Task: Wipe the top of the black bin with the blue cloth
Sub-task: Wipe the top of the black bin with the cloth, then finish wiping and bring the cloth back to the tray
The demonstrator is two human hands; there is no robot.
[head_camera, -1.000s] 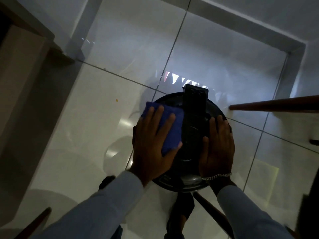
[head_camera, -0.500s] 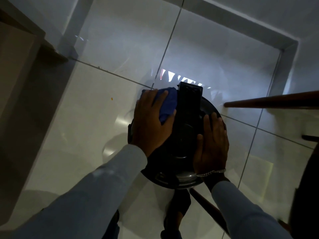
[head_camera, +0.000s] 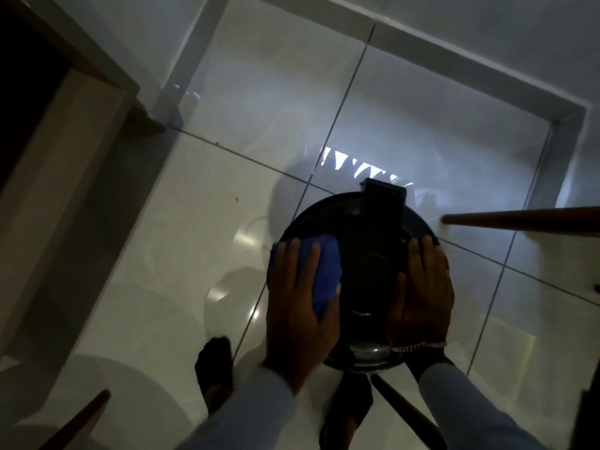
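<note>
A round black bin (head_camera: 363,222) stands on the pale tiled floor below me, seen from above, with a black hinge block at its far edge. My left hand (head_camera: 297,306) lies flat on the left side of the lid and presses the blue cloth (head_camera: 326,274) against it. The cloth shows between and beyond the fingers. My right hand (head_camera: 420,293), with a chain bracelet at the wrist, rests flat on the right side of the lid, fingers together, holding nothing.
Glossy white floor tiles (head_camera: 162,254) surround the bin. A brown wooden bar (head_camera: 519,219) juts in from the right, another wooden leg (head_camera: 406,414) slants below the bin. A door frame (head_camera: 81,60) is at the upper left. My feet in dark socks (head_camera: 216,368) stand beneath.
My left hand has pulled the blue cloth back from the far left of the lid toward me along the left side. The right hand stays flat on the lid.
</note>
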